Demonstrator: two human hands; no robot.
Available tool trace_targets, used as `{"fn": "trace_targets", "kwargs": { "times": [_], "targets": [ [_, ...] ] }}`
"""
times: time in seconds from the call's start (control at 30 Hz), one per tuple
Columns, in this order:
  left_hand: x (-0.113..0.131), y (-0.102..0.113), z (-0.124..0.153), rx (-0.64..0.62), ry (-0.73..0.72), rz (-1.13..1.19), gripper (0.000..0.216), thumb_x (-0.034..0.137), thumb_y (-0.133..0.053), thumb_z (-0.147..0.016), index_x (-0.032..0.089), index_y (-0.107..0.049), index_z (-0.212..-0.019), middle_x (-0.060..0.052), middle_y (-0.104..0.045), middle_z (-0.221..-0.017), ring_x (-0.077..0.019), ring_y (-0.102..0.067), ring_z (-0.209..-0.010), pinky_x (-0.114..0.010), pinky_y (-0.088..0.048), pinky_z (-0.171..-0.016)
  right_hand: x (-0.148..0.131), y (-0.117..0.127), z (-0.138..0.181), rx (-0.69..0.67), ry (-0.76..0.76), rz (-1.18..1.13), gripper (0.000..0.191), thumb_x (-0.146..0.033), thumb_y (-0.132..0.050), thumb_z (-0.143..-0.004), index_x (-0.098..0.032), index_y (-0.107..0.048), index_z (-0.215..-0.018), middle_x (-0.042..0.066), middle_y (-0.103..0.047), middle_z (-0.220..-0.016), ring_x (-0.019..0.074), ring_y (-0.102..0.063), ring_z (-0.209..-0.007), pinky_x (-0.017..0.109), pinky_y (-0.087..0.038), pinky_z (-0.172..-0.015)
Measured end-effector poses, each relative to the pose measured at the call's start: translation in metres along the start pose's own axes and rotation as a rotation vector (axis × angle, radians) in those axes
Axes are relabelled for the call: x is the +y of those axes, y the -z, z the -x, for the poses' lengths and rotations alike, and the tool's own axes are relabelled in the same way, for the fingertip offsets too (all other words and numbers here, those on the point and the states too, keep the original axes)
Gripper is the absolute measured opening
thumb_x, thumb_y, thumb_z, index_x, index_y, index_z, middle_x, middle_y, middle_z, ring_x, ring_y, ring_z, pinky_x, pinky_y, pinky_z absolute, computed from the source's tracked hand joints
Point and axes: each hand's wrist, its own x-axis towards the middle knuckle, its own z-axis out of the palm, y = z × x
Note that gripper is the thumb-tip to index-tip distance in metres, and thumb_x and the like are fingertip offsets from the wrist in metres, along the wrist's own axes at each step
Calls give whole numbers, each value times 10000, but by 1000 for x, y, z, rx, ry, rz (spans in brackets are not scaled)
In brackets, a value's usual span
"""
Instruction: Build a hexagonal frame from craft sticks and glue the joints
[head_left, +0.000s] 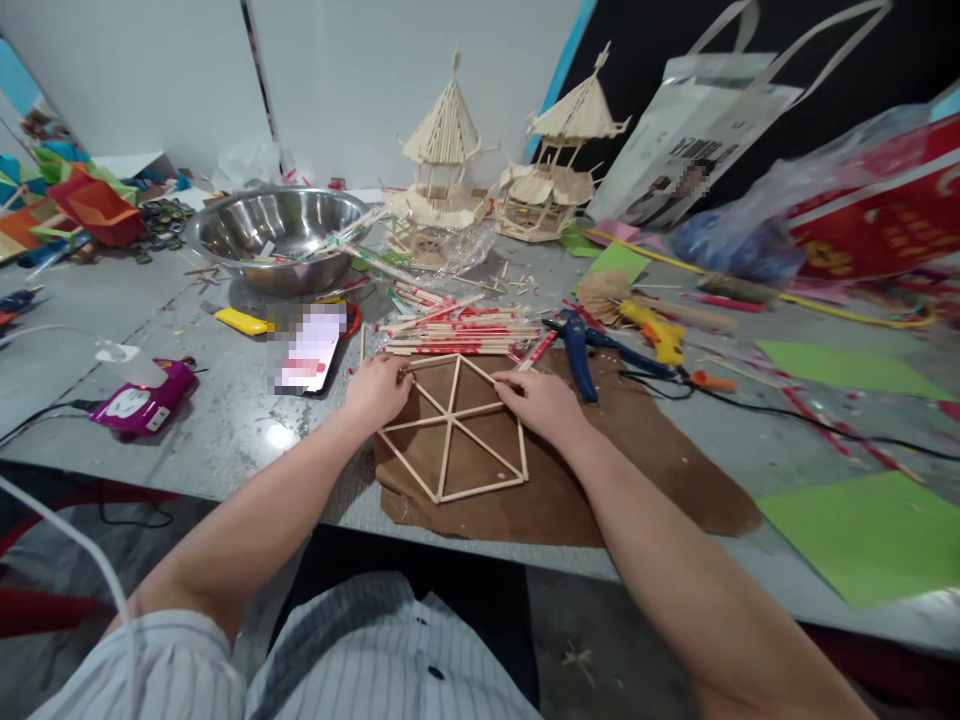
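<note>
A six-sided frame of thin wooden sticks (447,460), with spokes meeting in its middle, lies flat on a brown cloth (577,490). At its upper left corner my left hand (380,388) is closed, fingertips pinching the frame. My right hand (541,402) pinches the upper right corner in the same way. Just beyond the frame, a pile of chopsticks in red-and-white paper wrappers (457,330) touches the cloth's far edge. Blue-handled pliers (577,355) rest at the cloth's back edge, and a yellow glue gun (656,332) lies to their right.
Two stick pagoda models (442,150) stand at the back. A steel bowl (277,235), a phone (311,345) and a yellow cutter (241,320) are at left, with a purple power adapter (146,400) nearer. Green paper (870,530) and a black cord (810,432) lie at right.
</note>
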Motion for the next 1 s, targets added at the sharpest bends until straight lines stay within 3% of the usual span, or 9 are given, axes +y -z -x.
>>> {"fn": "trace_targets", "kwargs": {
  "times": [0.27, 0.53, 1.0],
  "targets": [
    [1, 0, 0, 25, -85, -111, 291, 276, -394, -796, 172, -607, -965, -60, -607, -996, -169, -511, -944, -296, -359, -877, -6, -1, 2, 2, -33, 59, 326, -349, -369, -796, -254, -630, -967, 11, -658, -954, 194, -588, -868, 273, -413, -686],
    [2, 1, 2, 31, -87, -162, 311, 304, -413, -791, 176, -579, -1020, -75, -580, -1032, -192, -493, -956, -313, -359, -863, -13, 2, 4, 38, -61, 124, 251, -317, -404, -767, -219, -635, -774, 30, -652, -862, 179, -574, -814, 252, -380, -617],
    [5, 3, 7, -8, -73, -281, 275, 313, -404, -781, 193, -594, -939, -67, -573, -1006, -227, -454, -944, -355, -363, -798, -11, 0, 3, -1, -101, 133, 316, -309, -386, -765, -258, -599, -993, 25, -649, -952, 197, -578, -878, 277, -409, -669]
  ]
}}
